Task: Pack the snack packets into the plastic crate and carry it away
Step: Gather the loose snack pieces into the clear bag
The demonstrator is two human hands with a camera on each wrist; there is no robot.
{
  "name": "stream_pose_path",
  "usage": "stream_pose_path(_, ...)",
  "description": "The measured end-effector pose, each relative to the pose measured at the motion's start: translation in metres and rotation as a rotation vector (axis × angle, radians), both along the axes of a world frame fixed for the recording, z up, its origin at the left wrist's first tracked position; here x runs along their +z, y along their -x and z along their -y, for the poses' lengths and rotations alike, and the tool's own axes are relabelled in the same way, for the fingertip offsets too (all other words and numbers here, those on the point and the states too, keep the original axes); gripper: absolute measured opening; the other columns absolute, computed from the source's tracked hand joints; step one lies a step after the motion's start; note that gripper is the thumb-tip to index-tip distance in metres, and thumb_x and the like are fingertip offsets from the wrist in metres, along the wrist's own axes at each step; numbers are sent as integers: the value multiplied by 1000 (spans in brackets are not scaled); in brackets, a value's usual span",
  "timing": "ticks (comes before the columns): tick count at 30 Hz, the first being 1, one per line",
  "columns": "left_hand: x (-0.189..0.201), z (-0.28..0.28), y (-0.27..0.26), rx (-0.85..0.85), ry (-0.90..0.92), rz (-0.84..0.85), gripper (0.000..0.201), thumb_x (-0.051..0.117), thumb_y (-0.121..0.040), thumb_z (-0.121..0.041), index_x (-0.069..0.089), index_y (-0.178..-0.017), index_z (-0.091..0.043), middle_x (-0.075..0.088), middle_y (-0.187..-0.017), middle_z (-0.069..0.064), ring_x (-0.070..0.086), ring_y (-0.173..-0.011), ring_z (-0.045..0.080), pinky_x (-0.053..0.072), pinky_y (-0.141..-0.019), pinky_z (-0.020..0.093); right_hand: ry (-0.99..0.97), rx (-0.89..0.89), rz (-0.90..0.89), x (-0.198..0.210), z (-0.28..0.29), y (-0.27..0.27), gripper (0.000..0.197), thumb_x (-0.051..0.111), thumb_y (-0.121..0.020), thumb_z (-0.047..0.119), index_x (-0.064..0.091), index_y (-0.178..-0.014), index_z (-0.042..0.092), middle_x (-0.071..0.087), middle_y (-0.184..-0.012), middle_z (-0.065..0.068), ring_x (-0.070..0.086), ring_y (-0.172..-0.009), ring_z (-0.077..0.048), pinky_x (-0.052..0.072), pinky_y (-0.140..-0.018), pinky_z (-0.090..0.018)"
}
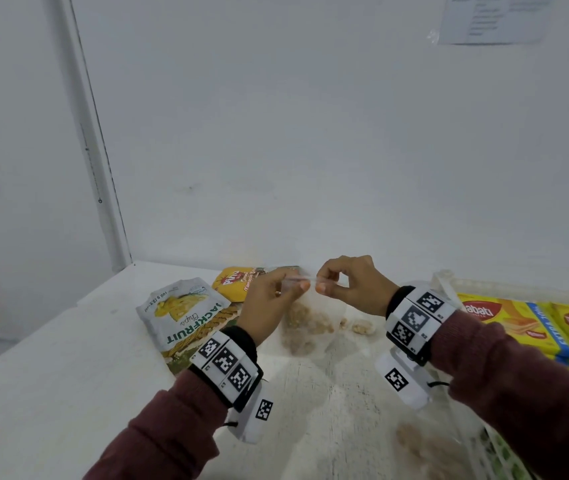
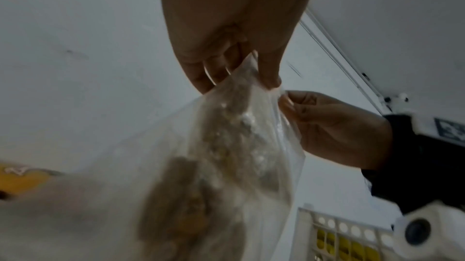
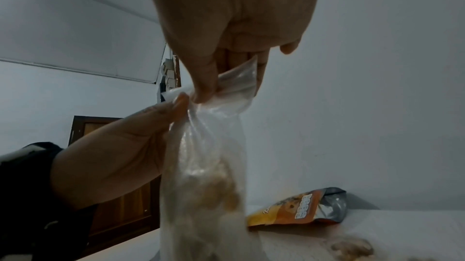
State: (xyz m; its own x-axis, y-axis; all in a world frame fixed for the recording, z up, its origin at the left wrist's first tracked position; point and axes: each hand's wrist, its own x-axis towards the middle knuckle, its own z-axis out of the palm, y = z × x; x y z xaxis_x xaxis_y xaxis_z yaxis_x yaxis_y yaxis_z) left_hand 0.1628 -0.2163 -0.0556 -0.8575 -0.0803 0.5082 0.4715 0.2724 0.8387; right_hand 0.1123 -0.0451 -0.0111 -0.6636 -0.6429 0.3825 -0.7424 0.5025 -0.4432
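The clear plastic bag of pale snacks [image 1: 305, 320] blurs — contents indistinct; left hand [image 1: 269, 306] and right hand [image 1: 352, 285] pinch its top edge.

Left hand [image 1: 271, 301] and right hand [image 1: 352, 285] raised, fingertips nearly meeting, each grip pinching (thumb against forefinger)

- The head view is evenly lit and rather cool, with soft light and only faint shadows on the white table [image 1: 68, 358]
- Straight lines bend near the edges, as the wall corner strip [image 1: 96, 150] shows
- Both wrist views are dimmer and grainy
- The clear bag [image 2: 226, 156] is blurred close to the lens, and the paper notice [image 1: 494, 17] is unreadable
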Motion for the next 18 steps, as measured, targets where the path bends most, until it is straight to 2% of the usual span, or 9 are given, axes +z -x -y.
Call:
stream_pose_path(1, 1, 0, -1, 2, -24, -2, 4, 65, -84, -20, 67, -81, -21, 66, -69, -15, 59, -69, -1, 45, -66, 15, 5, 10, 20, 1, 0, -1, 9, 64, -85, 28, 62, -76, 26, 54, -73, 18, 51, -81, -8, 23, -104, -39)
stream_pose_path(2, 1, 1, -2, 3, -44, -4, 9, 65, -84, -16, 67, -79, -22, 66, -66, -16, 59, -67, -2, 46, -65, 15, 12, 16, 42, 2, 0, -1, 14, 67, -82, 30, 59, -72, 33, 55, -71, 19, 51, -79, -7, 26, -104, -40)
stream_pose_path(3, -1, 4, -1, 9, -62, -7, 8, 66, -83, -17, 67, -77, -22, 67, -66, -17, 61, -68, -1, 48, -66, 16, 19, 20, 66, 2, -1, 0, 16, 69, -80, 32, 58, -69, 36, 56, -70, 19, 51, -78, -6, 27, -105, -41)
stream_pose_path(6, 1, 10, -3, 25, -95, -18, 4, 66, -78, -23, 67, -74, -22, 68, -67, -14, 63, -71, 8, 51, -69, 27, 26, 14, 59, 2, -2, 3, 11, 70, -80, 31, 62, -72, 30, 58, -71, 20, 51, -76, -5, 28, -104, -47)
stream_pose_path(9, 4, 12, -6, 10, -106, -14, 14, 64, -85, -10, 65, -73, -18, 68, -65, -12, 63, -69, 7, 50, -67, 25, 36, 23, -7, -1, 2, 2, 7, 67, -83, 27, 66, -78, 23, 57, -71, 22, 51, -77, -6, 31, -100, -52)
stream_pose_path(11, 4, 13, -7, 14, -113, -13, 17, 61, -85, -6, 64, -72, -16, 67, -62, -11, 63, -64, 4, 49, -65, 20, 41, 21, -20, 0, 4, 0, 7, 67, -83, 27, 69, -80, 21, 57, -69, 26, 52, -80, -10, 31, -100, -50)
stream_pose_path(14, 4, 15, -10, 27, -133, -5, 20, 61, -86, -7, 62, -69, -17, 65, -59, -10, 60, -61, 5, 48, -63, 20, -3, -30, -25, 6, 2, -2, 14, 70, -78, 36, 70, -79, 22, 60, -65, 29, 52, -78, -9, 26, -102, -40)
stream_pose_path(16, 4, 19, -11, 38, -143, -1, 18, 61, -86, -7, 61, -69, -13, 62, -57, -12, 58, -59, 1, 47, -61, 17, -52, -64, -43, 8, -3, -1, 14, 70, -77, 41, 67, -75, 28, 66, -76, 18, 52, -76, -8, 22, -101, -37)
stream_pose_path(18, 6, 21, -12, 36, -136, 4, 14, 60, -87, -8, 60, -73, -9, 62, -56, -13, 58, -58, -1, 47, -61, 15, -35, -46, -38, 9, -6, 0, 15, 69, -78, 38, 59, -68, 34, 67, -79, 8, 52, -74, -5, 23, -102, -38)
